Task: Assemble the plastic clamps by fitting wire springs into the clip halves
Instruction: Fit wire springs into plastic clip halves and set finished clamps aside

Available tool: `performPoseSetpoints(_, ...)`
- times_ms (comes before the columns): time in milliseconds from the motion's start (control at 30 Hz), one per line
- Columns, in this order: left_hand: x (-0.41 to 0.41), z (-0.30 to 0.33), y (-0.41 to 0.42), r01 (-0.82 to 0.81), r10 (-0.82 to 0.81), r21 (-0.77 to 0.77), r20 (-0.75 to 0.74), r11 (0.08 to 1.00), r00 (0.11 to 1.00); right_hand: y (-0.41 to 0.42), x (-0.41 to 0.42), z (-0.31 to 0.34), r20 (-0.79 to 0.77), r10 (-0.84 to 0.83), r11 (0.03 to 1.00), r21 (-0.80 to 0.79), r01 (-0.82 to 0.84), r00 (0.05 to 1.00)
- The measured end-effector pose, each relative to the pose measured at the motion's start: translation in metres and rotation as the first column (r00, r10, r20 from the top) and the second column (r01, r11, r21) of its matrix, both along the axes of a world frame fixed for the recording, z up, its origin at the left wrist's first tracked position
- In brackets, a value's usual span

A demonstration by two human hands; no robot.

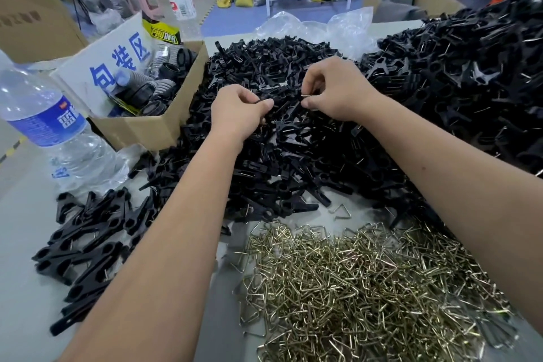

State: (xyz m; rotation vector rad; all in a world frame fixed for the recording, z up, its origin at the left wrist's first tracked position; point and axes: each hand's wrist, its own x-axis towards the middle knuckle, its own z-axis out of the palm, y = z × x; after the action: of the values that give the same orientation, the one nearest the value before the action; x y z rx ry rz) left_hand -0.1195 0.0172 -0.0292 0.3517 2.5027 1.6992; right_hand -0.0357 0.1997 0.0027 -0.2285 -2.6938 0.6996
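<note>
The left hand (239,112) and right hand (332,91) meet over the middle of the frame, each with fingers curled, pinching black clip halves (286,97) together; a short wire end shows at the right fingertips. Judging by the scene, plenty remains: a big heap of loose halves (293,156) lies beneath, wire springs (352,288) fill the lower right, while what look like finished clamps (88,238) pile at lower left.

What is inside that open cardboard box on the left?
The cardboard box holds black ribbed round parts, some in clear wrapping, with a yellow-and-black printed card behind them. A white sign covers its left side; the bottom is hidden.
</note>
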Motion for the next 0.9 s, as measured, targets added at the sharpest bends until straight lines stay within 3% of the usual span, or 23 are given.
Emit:
performPoseSetpoints(133, 0.004, -0.002, 0.002, -0.06, 0.061, 0.048, -0.013, 0.997, 0.998, 0.002, 0.003, -0.006, -0.065, -0.095, 0.995, -0.005, 0.095, 0.993)
performPoseSetpoints(200, 0.004, -0.003, 0.003, -0.108, 0.109, 0.051, -0.027, 0.993, 0.994, -0.001, 0.001, -0.006, -0.028, -0.059, 0.997, 0.051, 0.06, 0.998)
performPoseSetpoints(300, 0.006, -0.002, 0.004, -0.137, 0.138, 0.029, -0.046, 0.99, 0.989, -0.013, -0.003, -0.002, 0.271, 0.055, 0.97, 0.212, -0.115, 0.961)
performPoseSetpoints(433, 0.008, -0.003, 0.005, -0.128, 0.128, -0.003, -0.044, 0.992, 0.991, -0.024, -0.012, -0.004, 0.52, -0.017, 0.884, 0.407, -0.231, 0.854)
performPoseSetpoints(633, 0.004, -0.003, -0.002, -0.202, 0.202, 0.014, -0.033, 0.979, 0.979, -0.035, -0.018, 0.001, 0.532, -0.055, 0.885, 0.418, -0.206, 0.845)
performPoseSetpoints(767, 0.003, -0.004, -0.007, -0.251, 0.253, 0.067, -0.022, 0.966, 0.967, -0.047, -0.029, 0.005, 0.33, -0.065, 0.924, 0.376, -0.068, 0.942)
performPoseSetpoints(900, 0.003, -0.003, -0.008, -0.293, 0.294, 0.134, 0.017, 0.947, 0.956, -0.066, -0.035, -0.004, 0.495, -0.058, 0.943, 0.313, -0.115, 0.867)
